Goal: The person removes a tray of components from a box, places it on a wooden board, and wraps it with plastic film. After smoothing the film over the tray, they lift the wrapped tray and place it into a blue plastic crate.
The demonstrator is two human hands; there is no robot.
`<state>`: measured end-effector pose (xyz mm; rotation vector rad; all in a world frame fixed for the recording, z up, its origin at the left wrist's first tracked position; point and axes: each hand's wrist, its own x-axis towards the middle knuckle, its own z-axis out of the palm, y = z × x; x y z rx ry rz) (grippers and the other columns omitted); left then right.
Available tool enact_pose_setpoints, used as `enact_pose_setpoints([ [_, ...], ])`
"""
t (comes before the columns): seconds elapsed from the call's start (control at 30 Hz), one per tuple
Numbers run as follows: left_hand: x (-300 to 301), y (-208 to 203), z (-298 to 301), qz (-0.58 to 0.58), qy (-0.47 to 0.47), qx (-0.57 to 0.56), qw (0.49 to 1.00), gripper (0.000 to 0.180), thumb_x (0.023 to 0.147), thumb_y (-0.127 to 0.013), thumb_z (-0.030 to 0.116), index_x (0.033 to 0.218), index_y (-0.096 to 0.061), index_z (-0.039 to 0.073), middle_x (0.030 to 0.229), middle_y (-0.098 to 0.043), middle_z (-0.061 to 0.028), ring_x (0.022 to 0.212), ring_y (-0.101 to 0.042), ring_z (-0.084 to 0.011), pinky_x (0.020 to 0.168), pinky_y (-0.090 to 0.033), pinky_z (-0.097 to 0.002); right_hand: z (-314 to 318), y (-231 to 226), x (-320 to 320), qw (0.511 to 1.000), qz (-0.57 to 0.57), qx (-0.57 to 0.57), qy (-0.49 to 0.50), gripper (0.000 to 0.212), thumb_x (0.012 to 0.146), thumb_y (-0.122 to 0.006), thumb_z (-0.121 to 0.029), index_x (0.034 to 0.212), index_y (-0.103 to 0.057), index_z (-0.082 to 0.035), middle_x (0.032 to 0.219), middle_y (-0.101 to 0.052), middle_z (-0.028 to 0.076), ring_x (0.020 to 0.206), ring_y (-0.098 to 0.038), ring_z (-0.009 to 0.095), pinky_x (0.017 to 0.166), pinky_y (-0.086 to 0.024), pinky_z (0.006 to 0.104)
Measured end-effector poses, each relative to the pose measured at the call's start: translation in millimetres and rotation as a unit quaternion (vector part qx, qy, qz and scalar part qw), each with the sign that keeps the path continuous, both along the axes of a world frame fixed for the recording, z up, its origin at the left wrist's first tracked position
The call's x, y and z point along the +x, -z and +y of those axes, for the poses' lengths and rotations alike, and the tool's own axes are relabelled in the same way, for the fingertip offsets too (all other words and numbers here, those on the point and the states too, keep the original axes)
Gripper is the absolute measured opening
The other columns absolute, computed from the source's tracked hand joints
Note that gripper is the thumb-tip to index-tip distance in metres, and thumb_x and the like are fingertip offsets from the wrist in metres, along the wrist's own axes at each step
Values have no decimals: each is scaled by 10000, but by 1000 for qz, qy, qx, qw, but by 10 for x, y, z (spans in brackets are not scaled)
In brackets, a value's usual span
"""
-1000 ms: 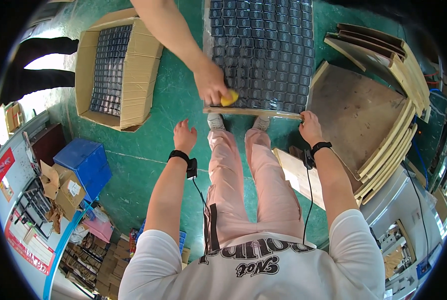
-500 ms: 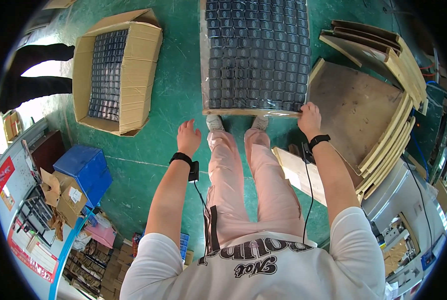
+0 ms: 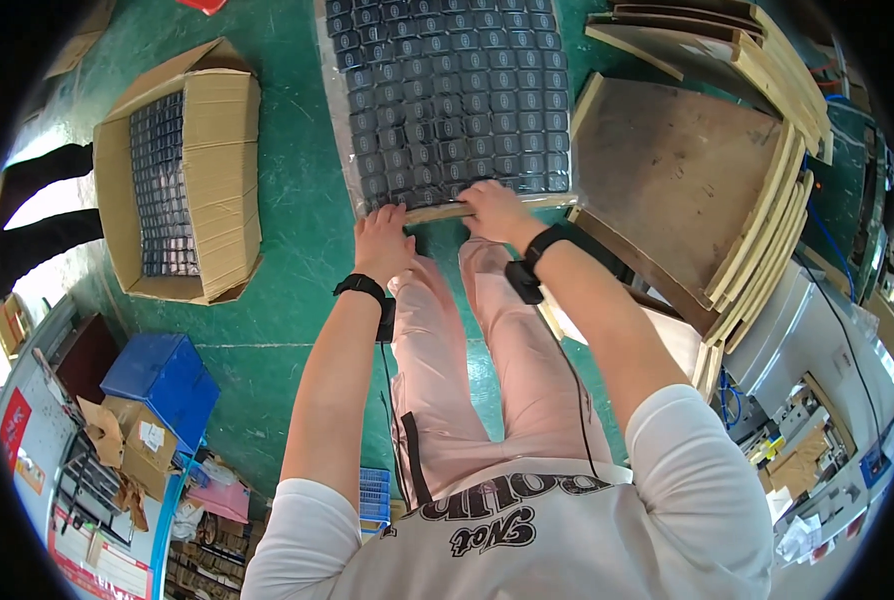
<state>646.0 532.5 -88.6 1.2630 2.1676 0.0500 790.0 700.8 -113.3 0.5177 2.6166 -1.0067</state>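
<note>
A shallow wooden tray [image 3: 437, 213] lies before my feet, its near edge facing me. Rows of small black square pieces [image 3: 457, 110] fill it under clear plastic film. My left hand [image 3: 381, 245] is closed on the tray's near left corner, fingertips over the edge. Further right, around the middle of that same edge, my right hand [image 3: 497, 212] grips with its fingers curled over the rim. The undersides of both grips are hidden. Each wrist wears a black strap with a small device and a cable.
Left of the tray stands an open cardboard box [image 3: 222, 170] holding more black pieces, with a person's dark-clad legs [image 3: 52, 205] beyond it. Stacked wooden trays [image 3: 677, 180] stand close on the right. A blue bin [image 3: 162, 380] is at lower left.
My left hand, open in the air before, has come onto the tray's near left corner. My right hand has slid from the right corner leftward to mid-edge. The whole view has shifted.
</note>
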Motion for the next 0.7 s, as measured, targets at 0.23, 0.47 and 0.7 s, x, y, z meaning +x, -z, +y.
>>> enact_pose_setpoints([
  [0.23, -4, -44, 99, -4, 10, -60, 998, 577, 653, -550, 275, 1160, -353, 83, 1128, -412, -86, 1056, -378, -248, 894, -276, -381, 885, -232, 1119, 996, -23, 67, 54, 298, 600, -569, -176, 884, -525, -98, 924, -507, 83, 923, -451, 259, 766, -389, 361],
  [0.47, -84, -142, 141, -25, -46, -68, 996, 550, 660, -547, 264, 1142, -365, 74, 1095, -439, -103, 1035, -403, -255, 849, -325, -395, 1080, -319, 1784, 951, -217, 71, 208, 218, 647, -525, -146, 842, -522, -48, 900, -520, 161, 834, -492, 319, 705, -411, 386],
  [0.7, -417, -667, -341, -26, -160, 7, 987, 477, 675, -529, 237, 1107, -404, 80, 1057, -458, -158, 978, -430, -323, 815, -372, -387, 503, -738, 1709, 977, -166, 9, 130, 136, 658, -522, -185, 669, -540, -50, 694, -547, 161, 689, -523, 325, 625, -429, 375],
])
